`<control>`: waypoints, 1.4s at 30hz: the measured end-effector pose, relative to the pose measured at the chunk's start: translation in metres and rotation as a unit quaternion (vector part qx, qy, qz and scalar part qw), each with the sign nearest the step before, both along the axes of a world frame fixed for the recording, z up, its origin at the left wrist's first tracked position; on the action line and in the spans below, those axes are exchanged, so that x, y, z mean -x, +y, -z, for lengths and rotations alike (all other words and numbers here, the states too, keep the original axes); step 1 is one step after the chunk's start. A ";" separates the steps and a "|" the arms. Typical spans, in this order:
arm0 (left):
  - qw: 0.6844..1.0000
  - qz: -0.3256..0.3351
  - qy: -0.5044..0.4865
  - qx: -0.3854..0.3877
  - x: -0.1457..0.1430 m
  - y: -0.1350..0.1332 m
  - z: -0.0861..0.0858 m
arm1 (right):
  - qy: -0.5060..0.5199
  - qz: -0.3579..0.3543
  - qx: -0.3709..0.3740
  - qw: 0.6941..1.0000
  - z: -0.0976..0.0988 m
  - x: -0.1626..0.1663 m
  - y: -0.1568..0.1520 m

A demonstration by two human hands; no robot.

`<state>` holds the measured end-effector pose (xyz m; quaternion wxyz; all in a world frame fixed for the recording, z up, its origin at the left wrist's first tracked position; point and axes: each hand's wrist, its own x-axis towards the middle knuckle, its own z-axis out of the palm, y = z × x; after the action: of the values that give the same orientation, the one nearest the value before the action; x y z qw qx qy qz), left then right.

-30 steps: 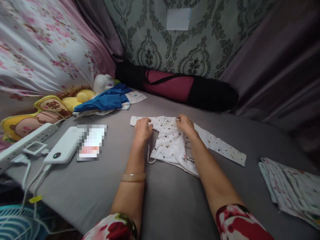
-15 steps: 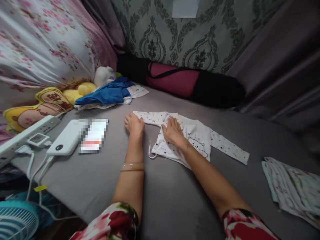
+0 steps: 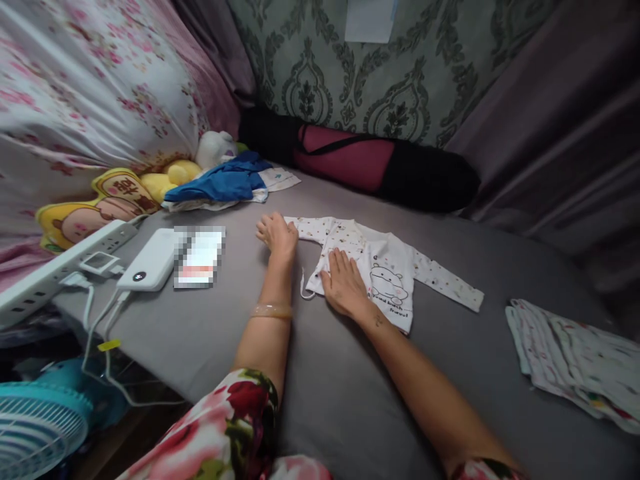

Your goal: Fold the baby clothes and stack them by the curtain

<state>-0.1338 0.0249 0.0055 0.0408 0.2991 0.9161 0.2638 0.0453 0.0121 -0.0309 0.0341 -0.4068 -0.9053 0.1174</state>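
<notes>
A small white baby shirt [image 3: 357, 237] lies spread on the grey sheet, with tiny printed motifs on one side and sleeves. A cartoon animal and lettering mark its plain front panel, and a thin tie string [image 3: 304, 287] hangs off its left edge. My left hand [image 3: 279, 235] is at the cuff of the left sleeve, its fingers curled around the end; the fingertips are partly hidden. Flat on the shirt's lower left part rests my right hand [image 3: 345, 283], fingers stretched out and palm down.
Folded cloths [image 3: 575, 360] are stacked at the right. Blue and white clothes [image 3: 225, 180] lie by plush toys at the back left. A power strip [image 3: 65, 273], a white power bank [image 3: 153, 260] and a blurred phone [image 3: 201, 257] sit left. A long black-and-red bag [image 3: 350, 157] lies along the wall.
My right hand has slid down the shirt toward me, uncovering its upper part and more of the printed animal. My left hand stays at the cuff, fingers more curled. The view has shifted slightly.
</notes>
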 end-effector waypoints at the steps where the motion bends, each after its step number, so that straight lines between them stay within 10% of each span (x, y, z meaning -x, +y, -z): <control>1: 0.999 0.042 -0.020 0.003 -0.002 -0.003 -0.003 | 0.006 0.002 0.004 1.000 0.001 0.000 0.000; 9: 0.935 0.304 -0.176 0.052 -0.017 -0.063 0.000 | 0.071 0.016 0.044 0.996 0.003 -0.002 0.012; 32: 0.944 0.253 -0.200 0.071 -0.036 -0.084 0.016 | 0.069 0.008 -0.026 0.997 0.007 -0.001 -0.002; 38: 0.948 0.303 -0.069 0.074 -0.033 -0.053 -0.006 | 0.110 -0.003 -0.019 0.994 -0.028 -0.022 0.000; 42: 0.905 0.393 -0.159 0.011 -0.059 -0.011 -0.013 | 0.070 0.065 0.064 0.993 -0.057 -0.054 0.016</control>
<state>-0.0748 0.0135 0.0186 0.2902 0.5887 0.7082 0.2601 0.0991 0.0276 0.0262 0.0788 -0.4569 -0.8631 0.2003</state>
